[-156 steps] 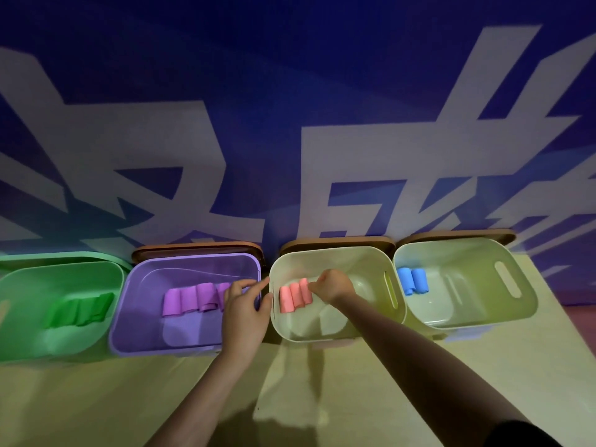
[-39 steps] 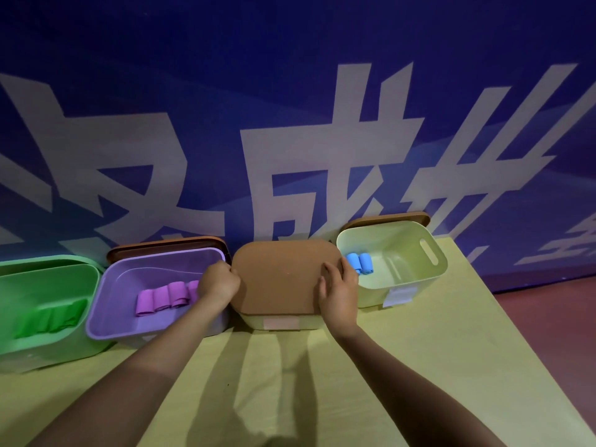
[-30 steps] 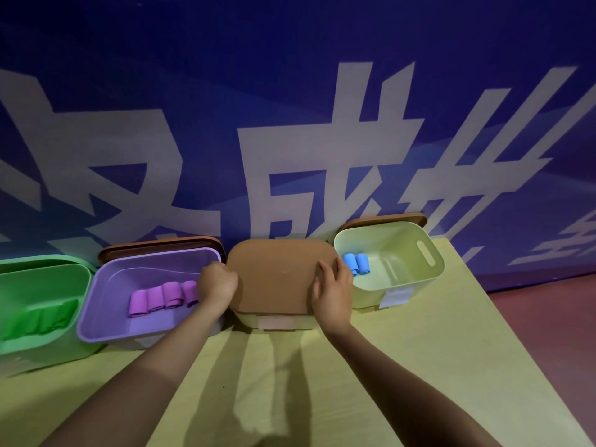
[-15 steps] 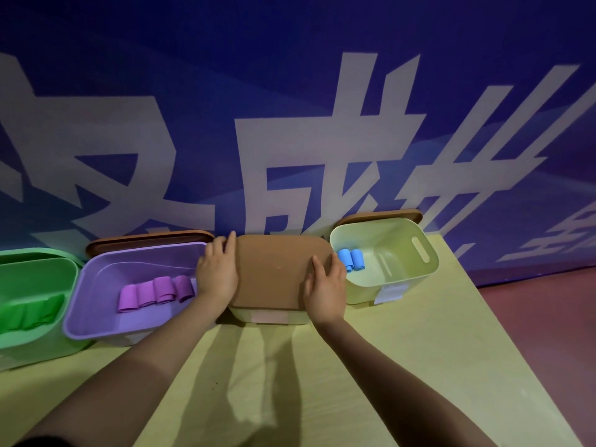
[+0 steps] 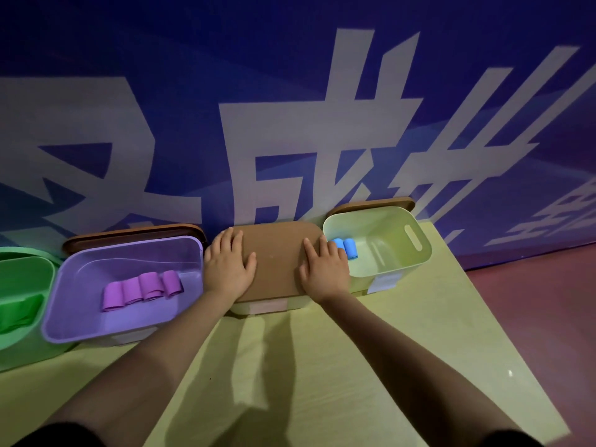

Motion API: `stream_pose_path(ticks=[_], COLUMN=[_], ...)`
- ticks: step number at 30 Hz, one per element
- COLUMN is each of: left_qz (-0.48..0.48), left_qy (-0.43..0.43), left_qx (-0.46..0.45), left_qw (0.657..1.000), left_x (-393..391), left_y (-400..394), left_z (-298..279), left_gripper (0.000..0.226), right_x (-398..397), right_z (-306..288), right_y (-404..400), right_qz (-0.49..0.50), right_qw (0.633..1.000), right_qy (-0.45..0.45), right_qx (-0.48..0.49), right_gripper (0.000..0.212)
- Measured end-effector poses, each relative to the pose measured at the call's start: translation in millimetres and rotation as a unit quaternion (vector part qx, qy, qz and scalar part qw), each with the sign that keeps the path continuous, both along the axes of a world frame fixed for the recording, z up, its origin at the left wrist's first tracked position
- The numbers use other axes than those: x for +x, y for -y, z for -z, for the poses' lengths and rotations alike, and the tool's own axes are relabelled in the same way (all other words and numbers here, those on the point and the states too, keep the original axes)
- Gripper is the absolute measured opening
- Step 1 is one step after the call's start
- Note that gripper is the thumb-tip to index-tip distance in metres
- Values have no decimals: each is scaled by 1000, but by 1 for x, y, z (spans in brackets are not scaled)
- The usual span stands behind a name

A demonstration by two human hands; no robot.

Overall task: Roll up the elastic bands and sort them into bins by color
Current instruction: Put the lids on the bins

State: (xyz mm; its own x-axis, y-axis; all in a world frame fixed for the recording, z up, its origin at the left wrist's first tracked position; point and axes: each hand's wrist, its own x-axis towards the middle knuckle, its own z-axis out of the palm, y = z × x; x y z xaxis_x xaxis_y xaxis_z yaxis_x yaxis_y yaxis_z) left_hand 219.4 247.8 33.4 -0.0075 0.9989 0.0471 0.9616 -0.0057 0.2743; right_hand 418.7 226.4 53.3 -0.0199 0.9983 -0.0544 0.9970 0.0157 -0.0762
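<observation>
Both your hands lie flat with the fingers spread on the brown lid (image 5: 277, 259) in the middle of the frame: the left hand (image 5: 229, 264) on its left edge, the right hand (image 5: 324, 269) on its right edge, holding nothing. You seem to be closing the middle bin (image 5: 267, 306). The purple rolls (image 5: 142, 289) lie in the purple bin (image 5: 129, 330) at left, the blue rolls (image 5: 345, 248) in the pale bin (image 5: 419, 250) at right. Next, probably press evenly, then cover the other bins.
</observation>
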Motion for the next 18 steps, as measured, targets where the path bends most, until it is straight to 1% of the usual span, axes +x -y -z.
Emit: stream_pose_path(ticks=[2,6,8,12,15,18], left_qz=[-13,-9,-3,-3,2,5], left_qy=[-5,-14,-17,-16,-9,4], left_qx=[-7,-16,-16,7,46,57], left_qw=[1000,1000,1000,1000,999,998], left_x=[3,3,0,-1,-2,0], left_y=[2,3,2,1,2,3], left_z=[-1,0,3,7,9,7], left_gripper=[58,63,65,69,65,62], right_x=[2,2,2,6,7,8], right_z=[3,8,8,7,11,13], right_y=[-14,-26,-29,-36,-39,-39], right_qz=[-15,-23,-19,-31,-36,-35], right_qw=[1000,998,997,998,999,998], right_qy=[2,-53,-67,-45,-41,-52], right_qx=[-13,-11,-15,-12,-6,-2], right_gripper=[60,81,81,82,82,82])
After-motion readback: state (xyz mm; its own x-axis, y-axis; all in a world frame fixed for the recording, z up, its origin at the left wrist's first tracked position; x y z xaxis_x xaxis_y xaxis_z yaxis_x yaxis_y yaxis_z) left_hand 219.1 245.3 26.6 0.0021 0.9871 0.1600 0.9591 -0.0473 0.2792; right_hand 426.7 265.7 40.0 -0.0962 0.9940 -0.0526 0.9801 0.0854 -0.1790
